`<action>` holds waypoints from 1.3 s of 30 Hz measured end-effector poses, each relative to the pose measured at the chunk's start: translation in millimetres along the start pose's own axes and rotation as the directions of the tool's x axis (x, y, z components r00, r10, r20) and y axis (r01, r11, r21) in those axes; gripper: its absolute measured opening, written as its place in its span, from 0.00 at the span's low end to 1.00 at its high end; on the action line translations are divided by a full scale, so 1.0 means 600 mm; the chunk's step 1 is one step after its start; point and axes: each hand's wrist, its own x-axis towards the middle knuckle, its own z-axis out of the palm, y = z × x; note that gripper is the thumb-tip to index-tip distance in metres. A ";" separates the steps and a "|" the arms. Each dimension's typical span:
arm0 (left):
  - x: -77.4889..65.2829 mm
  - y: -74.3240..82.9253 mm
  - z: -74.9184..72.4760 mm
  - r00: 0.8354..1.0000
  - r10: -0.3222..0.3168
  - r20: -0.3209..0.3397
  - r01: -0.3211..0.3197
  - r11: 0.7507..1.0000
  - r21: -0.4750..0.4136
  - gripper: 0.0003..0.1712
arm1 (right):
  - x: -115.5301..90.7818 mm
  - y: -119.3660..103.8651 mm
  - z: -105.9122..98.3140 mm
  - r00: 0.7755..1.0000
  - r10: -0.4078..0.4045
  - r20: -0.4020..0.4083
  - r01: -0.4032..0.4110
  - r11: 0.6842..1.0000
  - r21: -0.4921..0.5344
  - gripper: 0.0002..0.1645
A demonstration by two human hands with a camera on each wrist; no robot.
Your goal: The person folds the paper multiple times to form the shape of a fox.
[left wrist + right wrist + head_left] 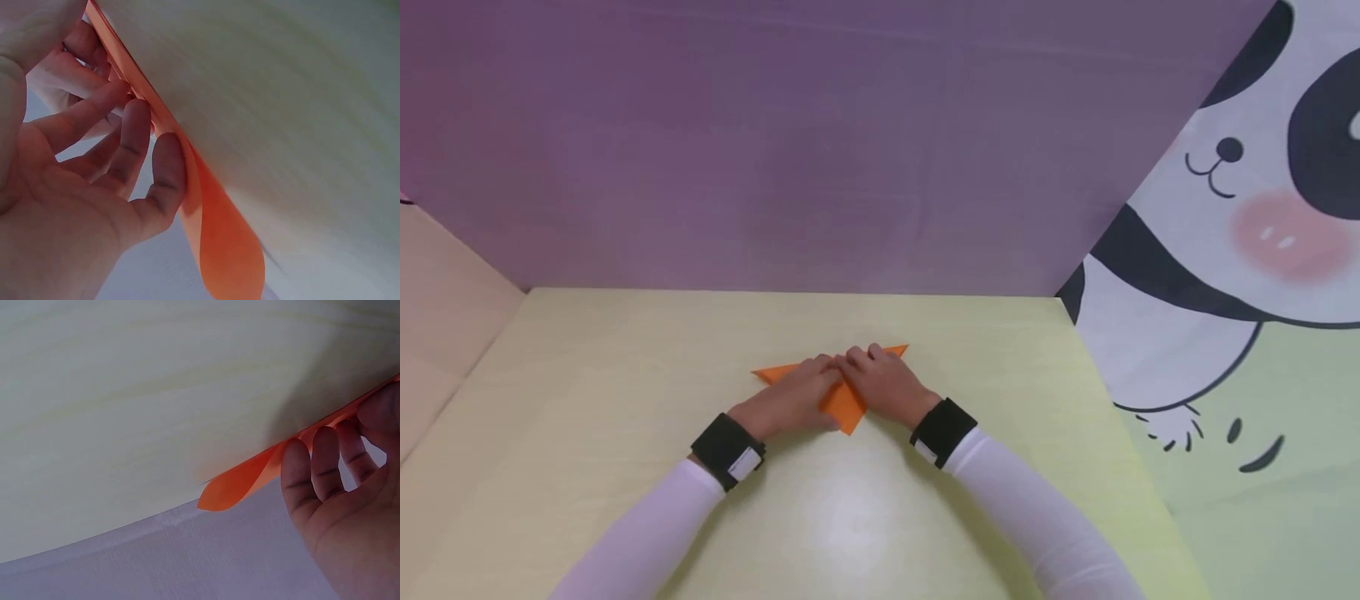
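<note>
A folded sheet of orange paper [847, 410] lies on the table under both hands, its pointed corners showing to the left, to the right and toward the person. My left hand [792, 398] holds its left part, thumb low near the front corner. Along the far side, bent fingertips touch the folded edge in the left wrist view, where a paper flap [232, 250] curves open. Close beside it, my right hand [887, 385] has bent fingers at the same edge. A curved orange flap [234, 486] sticks out past those fingers in the right wrist view.
The pale wooden table [587, 400] ends at a purple cloth [775, 167] behind it. At the right hangs a panda-print cloth [1195, 350]. Black bands [943, 432] circle both wrists over white sleeves.
</note>
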 end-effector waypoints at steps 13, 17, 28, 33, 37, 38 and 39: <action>0.012 0.006 -0.003 0.951 0.194 -0.239 -0.065 0.886 0.459 0.10 | 0.002 -0.001 0.003 0.999 0.021 -0.028 -0.022 0.999 -0.032 0.18; 0.014 0.001 0.001 0.945 0.236 -0.225 -0.064 0.809 0.584 0.09 | 0.000 -0.003 0.005 0.999 0.029 -0.014 -0.030 0.999 -0.029 0.18; 0.009 -0.004 0.013 0.960 0.204 -0.193 -0.036 0.770 0.638 0.16 | -0.001 -0.005 0.005 1.000 0.021 -0.020 -0.022 0.998 -0.061 0.19; 0.009 -0.003 0.018 0.952 0.226 -0.205 -0.036 0.750 0.661 0.15 | -0.002 -0.005 0.008 0.999 0.029 -0.022 -0.030 0.999 -0.030 0.19; 0.010 -0.001 0.017 0.952 0.228 -0.206 -0.036 0.750 0.660 0.15 | -0.003 -0.005 0.013 0.999 0.037 -0.004 -0.037 0.999 -0.020 0.19; 0.010 0.000 0.016 0.953 0.224 -0.203 -0.037 0.752 0.658 0.15 | -0.004 -0.004 0.013 0.999 0.037 -0.005 -0.037 0.999 -0.016 0.19; 0.010 0.001 0.015 0.954 0.222 -0.199 -0.037 0.752 0.658 0.15 | -0.004 -0.004 0.014 0.999 0.038 0.002 -0.038 0.999 -0.019 0.19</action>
